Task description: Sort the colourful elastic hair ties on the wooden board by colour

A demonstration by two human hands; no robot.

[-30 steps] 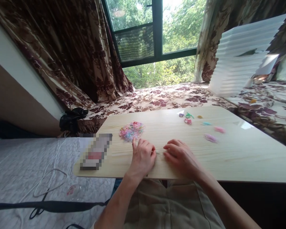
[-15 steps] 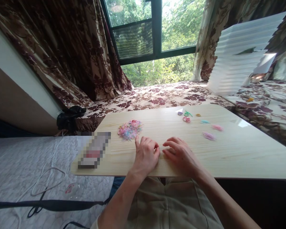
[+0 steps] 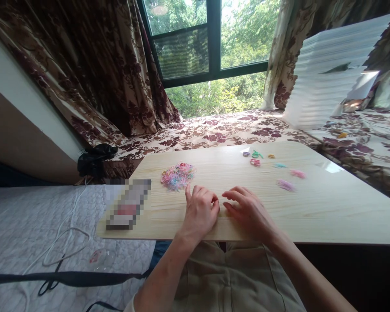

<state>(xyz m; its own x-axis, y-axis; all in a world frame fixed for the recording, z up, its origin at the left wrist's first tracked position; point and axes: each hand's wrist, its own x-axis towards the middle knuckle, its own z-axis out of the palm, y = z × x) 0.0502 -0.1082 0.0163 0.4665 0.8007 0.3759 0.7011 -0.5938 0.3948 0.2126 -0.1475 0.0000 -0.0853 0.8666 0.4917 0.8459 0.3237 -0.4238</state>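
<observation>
My left hand (image 3: 201, 211) rests over the front of the pale wooden table (image 3: 169, 221), thumb and forefinger pinched together; what they hold, if anything, is too small to make out. Beside it on the right, my right hand (image 3: 247, 211) has thumb and forefinger apart, with nothing visible between them. Just beyond my left hand lies a mixed pile of small coloured bands (image 3: 177, 177). Past my right hand are separate little groups: lilac bands (image 3: 286, 186), pink bands (image 3: 298, 173), light-blue bands (image 3: 280, 165), red bands (image 3: 255, 162), green bands (image 3: 256, 154), purple bands (image 3: 246, 154) and yellow bands (image 3: 271, 156).
A pixelated flat object (image 3: 129, 206) lies at the table's left end. Left of the table, a quilted surface (image 3: 16, 225) carries white cable (image 3: 73, 229) and a black strap (image 3: 68, 279). Behind the table is a flower-patterned ledge (image 3: 214, 132) below the window.
My right hand's thumb and fingers look slightly changed in pose. My left hand keeps its pinch in nearly the same place. The band groups look unchanged.
</observation>
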